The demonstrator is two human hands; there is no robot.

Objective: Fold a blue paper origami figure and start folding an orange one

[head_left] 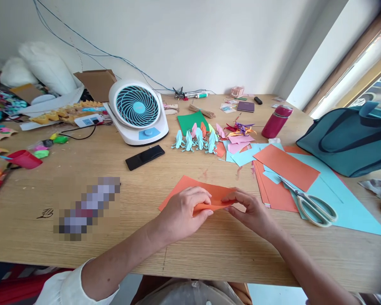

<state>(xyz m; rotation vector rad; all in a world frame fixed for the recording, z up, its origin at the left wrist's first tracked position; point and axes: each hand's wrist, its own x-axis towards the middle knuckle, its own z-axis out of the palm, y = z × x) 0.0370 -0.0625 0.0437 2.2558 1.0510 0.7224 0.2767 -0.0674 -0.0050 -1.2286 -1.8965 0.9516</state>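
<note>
An orange sheet of paper (180,186) lies on the wooden table in front of me, its near edge curled up. My left hand (190,207) pinches that raised edge between thumb and fingers. At the right end of the sheet, my right hand (247,207) is closed on the paper, thumb below and fingers on top. Beyond the sheet stand several light blue folded paper figures (199,139), with pink and orange ones behind. Scissors (311,203) with pale handles rest to the right on orange sheets (287,165) and a large light blue sheet (352,207).
A white fan (138,108) stands at the back left, a black case (145,157) before it. To the right are a dark pink bottle (277,122) and a teal bag (349,140). A red cup (24,159) lies at far left. Green paper (190,120) is behind the figures.
</note>
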